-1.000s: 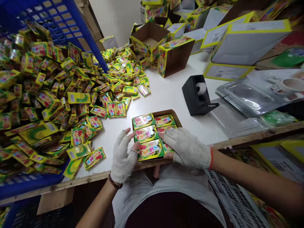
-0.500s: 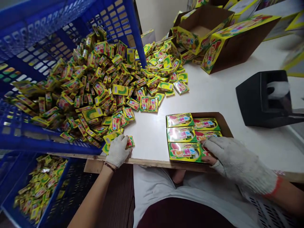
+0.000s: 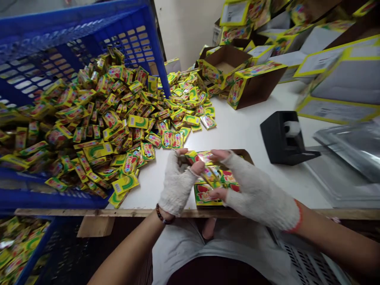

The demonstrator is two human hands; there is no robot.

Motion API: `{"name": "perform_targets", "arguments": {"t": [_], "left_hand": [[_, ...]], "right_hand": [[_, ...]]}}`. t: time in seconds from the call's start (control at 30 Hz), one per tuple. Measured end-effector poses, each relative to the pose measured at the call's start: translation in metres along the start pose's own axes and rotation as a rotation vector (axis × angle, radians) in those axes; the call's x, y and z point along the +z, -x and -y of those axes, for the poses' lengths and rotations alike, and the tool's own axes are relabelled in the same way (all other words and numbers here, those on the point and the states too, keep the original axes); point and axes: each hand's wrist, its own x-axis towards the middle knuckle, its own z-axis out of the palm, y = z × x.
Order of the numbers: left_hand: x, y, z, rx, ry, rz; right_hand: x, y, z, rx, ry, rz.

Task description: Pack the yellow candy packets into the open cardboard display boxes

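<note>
My left hand [image 3: 179, 182], in a white fingerless knit glove, pinches small yellow-green candy packs [image 3: 211, 177] over the display box; motion blur hides how many. My right hand [image 3: 249, 186], gloved alike, is just right of them, its thumb and fingers apart around their right side. Whether it touches them I cannot tell. Beneath both hands, the open display box [image 3: 247, 155] holds rows of TWINS packs [image 3: 204, 194] lying face up, partly covered by my fingers.
A tipped blue crate [image 3: 89, 27] spills a heap of packs [image 3: 118, 118] onto the white table at left. A black tape dispenser [image 3: 280, 136] stands at right beside clear plastic trays [image 3: 341, 174]. Empty cartons [image 3: 258, 85] are piled behind. Another crate of packs [image 3: 20, 245] sits lower left.
My left hand has come from the heap's edge to above the display box, bringing packs. My right hand has lifted off the box's rows and spread its fingers. The view has shifted right.
</note>
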Motion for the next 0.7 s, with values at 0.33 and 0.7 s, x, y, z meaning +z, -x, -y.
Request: {"name": "perform_targets", "arguments": {"t": [0.33,0.7], "left_hand": [[0.016,0.017,0.056,0.441,-0.7,0.139],[-0.168,0.003,0.063,-0.044,-1.873,-0.011]], "right_hand": [[-0.03,-0.035,-0.078,0.287,0.183,0.594],[-0.01,-0.053,-0.088,0.253,0.218,0.818]]}}
